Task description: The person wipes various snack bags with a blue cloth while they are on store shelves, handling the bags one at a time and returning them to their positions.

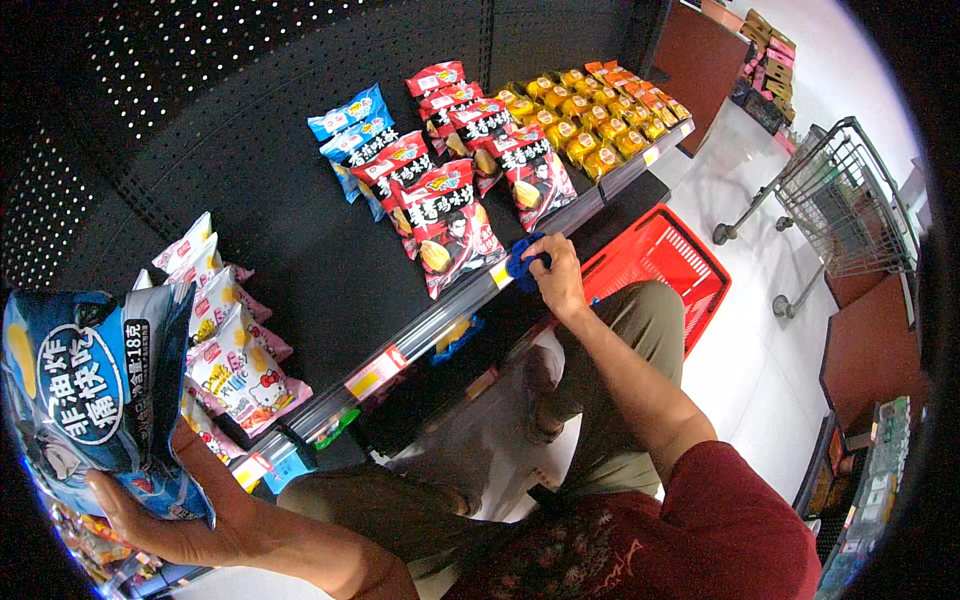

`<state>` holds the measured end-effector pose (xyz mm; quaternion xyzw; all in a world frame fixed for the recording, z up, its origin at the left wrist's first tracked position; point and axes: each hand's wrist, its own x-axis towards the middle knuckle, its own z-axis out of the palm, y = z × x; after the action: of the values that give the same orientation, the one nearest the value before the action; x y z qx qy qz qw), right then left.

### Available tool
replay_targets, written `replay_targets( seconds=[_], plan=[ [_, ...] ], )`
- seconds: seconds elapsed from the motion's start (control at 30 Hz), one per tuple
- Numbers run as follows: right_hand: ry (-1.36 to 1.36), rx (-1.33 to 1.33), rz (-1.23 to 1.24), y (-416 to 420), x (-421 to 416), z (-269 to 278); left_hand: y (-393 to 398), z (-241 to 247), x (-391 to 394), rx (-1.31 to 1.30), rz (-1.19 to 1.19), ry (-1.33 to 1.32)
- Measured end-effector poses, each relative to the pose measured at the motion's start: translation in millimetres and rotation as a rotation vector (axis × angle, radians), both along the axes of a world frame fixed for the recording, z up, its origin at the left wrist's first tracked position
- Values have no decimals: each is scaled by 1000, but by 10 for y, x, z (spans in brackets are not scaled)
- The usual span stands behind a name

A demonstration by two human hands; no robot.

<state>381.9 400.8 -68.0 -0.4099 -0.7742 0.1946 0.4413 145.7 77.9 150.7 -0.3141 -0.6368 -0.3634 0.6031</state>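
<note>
At the left rim, my left hand grips a blue snack bag that bears writing. My right hand holds a bunched dark blue cloth against the clear price rail along the shelf's front edge. Just behind the cloth stand several red snack bags. Two or more blue bags lean farther back on the black shelf. White and pink bags are grouped close to my left hand, partly hidden behind the raised blue bag.
Yellow packaged cakes and orange packets fill the shelf's far end. A red shopping basket sits on the floor by my knee. Farther right stands a wire shopping cart. Black perforated panel backs the shelf.
</note>
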Motion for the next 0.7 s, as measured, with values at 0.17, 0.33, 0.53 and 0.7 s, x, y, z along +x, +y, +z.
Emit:
replay_targets(
  seconds=[0.17,0.33,0.53,0.7],
  plan=[
    [4,41,-41,182,92,-38,48,6,21,6,-4,29],
    [-14,55,-136,473,209,-79,9,-15,-56,-13,-20,50],
    [-17,-136,-261,931,394,-72,54,-41,-30,-21,34,33],
    [11,-261,-354,1329,563,-97,96,-67,-39,6,-38,3]
  ],
)
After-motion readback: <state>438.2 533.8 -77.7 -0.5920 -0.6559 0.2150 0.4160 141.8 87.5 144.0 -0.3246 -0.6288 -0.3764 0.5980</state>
